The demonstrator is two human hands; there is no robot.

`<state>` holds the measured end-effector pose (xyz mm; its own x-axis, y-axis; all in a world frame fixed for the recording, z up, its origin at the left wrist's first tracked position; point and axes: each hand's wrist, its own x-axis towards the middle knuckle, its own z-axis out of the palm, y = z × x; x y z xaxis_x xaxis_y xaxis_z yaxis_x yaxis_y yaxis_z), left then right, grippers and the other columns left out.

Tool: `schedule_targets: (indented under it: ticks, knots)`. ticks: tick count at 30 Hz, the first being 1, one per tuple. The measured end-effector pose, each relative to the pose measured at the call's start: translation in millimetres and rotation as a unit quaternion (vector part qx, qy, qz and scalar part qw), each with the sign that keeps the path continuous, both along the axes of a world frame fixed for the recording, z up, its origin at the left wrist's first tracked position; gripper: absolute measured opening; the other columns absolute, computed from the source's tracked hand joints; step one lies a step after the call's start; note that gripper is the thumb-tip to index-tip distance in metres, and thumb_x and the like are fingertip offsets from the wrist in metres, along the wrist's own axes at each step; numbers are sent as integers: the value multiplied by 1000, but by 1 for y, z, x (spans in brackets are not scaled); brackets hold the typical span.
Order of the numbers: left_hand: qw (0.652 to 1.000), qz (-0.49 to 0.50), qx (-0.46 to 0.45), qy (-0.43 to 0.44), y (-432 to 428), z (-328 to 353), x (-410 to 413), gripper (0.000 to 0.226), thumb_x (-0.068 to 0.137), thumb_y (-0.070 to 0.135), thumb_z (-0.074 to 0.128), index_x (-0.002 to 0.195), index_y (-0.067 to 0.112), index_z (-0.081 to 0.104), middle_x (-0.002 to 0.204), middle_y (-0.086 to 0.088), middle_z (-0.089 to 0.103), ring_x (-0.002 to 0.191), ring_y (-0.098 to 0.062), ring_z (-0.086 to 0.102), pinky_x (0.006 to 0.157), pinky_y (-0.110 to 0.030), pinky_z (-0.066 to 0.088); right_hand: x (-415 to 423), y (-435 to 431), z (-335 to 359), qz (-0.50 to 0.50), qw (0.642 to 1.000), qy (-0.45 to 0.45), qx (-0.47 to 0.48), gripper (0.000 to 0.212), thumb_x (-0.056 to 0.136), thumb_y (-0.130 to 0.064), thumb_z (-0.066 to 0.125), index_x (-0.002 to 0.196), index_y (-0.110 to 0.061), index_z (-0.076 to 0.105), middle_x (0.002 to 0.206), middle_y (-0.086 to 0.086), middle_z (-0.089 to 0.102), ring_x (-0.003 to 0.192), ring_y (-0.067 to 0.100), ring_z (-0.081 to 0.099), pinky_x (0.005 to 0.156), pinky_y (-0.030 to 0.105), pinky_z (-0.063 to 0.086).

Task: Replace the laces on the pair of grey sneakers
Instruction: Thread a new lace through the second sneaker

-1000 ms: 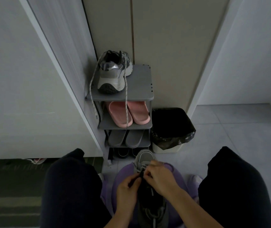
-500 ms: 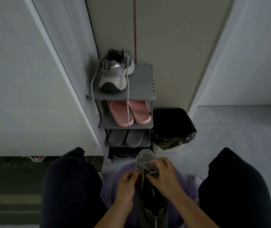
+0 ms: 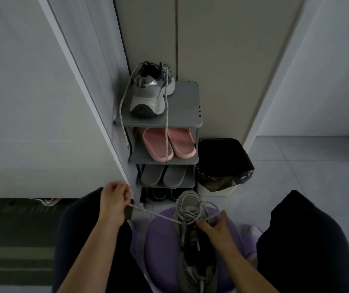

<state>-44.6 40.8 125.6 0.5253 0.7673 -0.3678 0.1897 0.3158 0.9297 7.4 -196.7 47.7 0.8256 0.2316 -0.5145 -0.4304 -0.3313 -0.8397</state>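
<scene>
We are finding no legible text, we are noting faint lettering on the dark floor mat (image 3: 21, 209), too dim to read.

**A hallway corner with a shoe rack and a bin**

A grey tiered shoe rack (image 3: 187, 102) stands against beige cupboard doors (image 3: 222, 60), tight beside a white panel (image 3: 21, 102) on its left. A pair of pink slippers (image 3: 181, 142) fills the second shelf and a pair of grey slippers (image 3: 174, 176) the third. Dark shoes (image 3: 160, 194) sit at the bottom, too dim to make out. Just right of the rack is a pale waste bin (image 3: 218, 190) lined with a black bag (image 3: 224, 163), on a grey tiled floor (image 3: 296, 166). A round purple stool (image 3: 160, 246) stands nearer the camera, and a dark striped mat (image 3: 10, 240) lies on the left.
</scene>
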Motion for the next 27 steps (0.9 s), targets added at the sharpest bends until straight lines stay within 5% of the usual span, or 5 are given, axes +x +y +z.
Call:
schedule_targets:
  ticks: [3,7,17,22,27]
  knots:
    - [919,-278,229,159,-27,0,-2,14,92,17,52,78,16,54,76,-3,60,68,-14,53,60,-21,40,-5,2,2,24,999,-20,39,50,81,-12,68,123,-11,40,112,5,61,100,15,60,80,22,46]
    - [812,-484,249,210,-89,-31,-7,21,92,32,52,73,25,46,74,2,52,74,-10,49,68,-23,36,-8,4,4,25,995,-45,86,38,84,-3,62,118,-9,46,108,6,63,103,20,61,74,18,51]
    - [984,-142,-108,-1,-58,-17,-12,31,91,4,46,60,9,53,55,-5,53,57,-17,48,59,-25,42,-8,2,7,53,994,-55,82,42,86,-7,59,121,-24,44,117,-2,58,107,13,56,87,15,44]
    - [925,20,-352,-143,-42,-16,-6,31,96,15,42,65,11,46,46,-2,54,42,-12,54,46,-25,55,-12,2,17,71,991,-74,89,61,90,-2,51,140,-26,26,119,-10,45,111,6,43,90,13,35]
    - [969,-219,23,111,-71,-29,-14,15,92,16,52,79,16,45,69,-2,48,53,-9,42,44,-19,33,-11,1,18,91,985,-114,96,51,88,5,49,116,-37,40,107,-26,51,97,-13,49,71,-7,36]
